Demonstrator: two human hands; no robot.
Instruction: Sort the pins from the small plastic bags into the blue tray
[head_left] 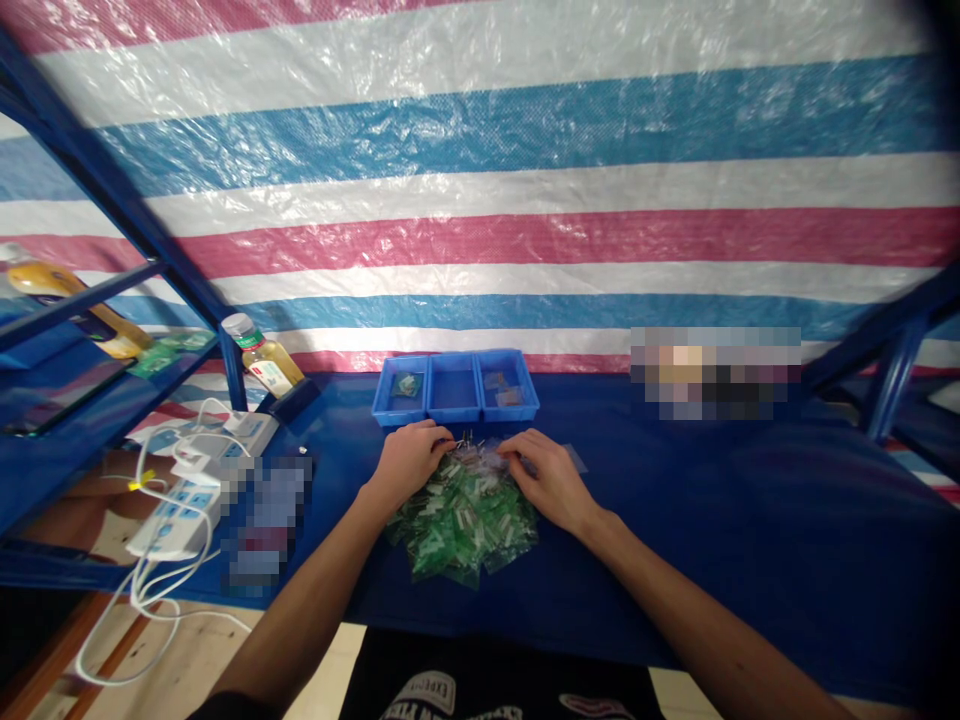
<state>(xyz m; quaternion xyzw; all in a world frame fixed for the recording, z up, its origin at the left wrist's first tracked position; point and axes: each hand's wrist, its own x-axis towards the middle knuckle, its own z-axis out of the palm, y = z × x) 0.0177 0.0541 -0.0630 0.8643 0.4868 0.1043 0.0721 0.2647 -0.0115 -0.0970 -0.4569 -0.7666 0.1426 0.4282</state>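
A heap of small clear bags with green contents (465, 525) lies on the blue table in front of me. My left hand (412, 460) is at the heap's far left edge, thumb and fingers pinched together beside a few small metal pieces (466, 440); what they grip is too small to make out. Across from it, my right hand (549, 478) has its fingertips closed on a clear plastic bag (491, 460) at the top of the heap. Just beyond both hands sits a blue three-compartment tray (454, 415). A green packet (407, 385) is in its left compartment, and clear packets (504, 392) are in the right one.
At the left stand a bottle of yellowish liquid (264, 358) and white power strips (176, 520) with tangled cables. A blue metal frame (161, 265) rises there. Striped sheeting (480, 240) hangs behind the table (675, 560). Blurred patches hide things left and right.
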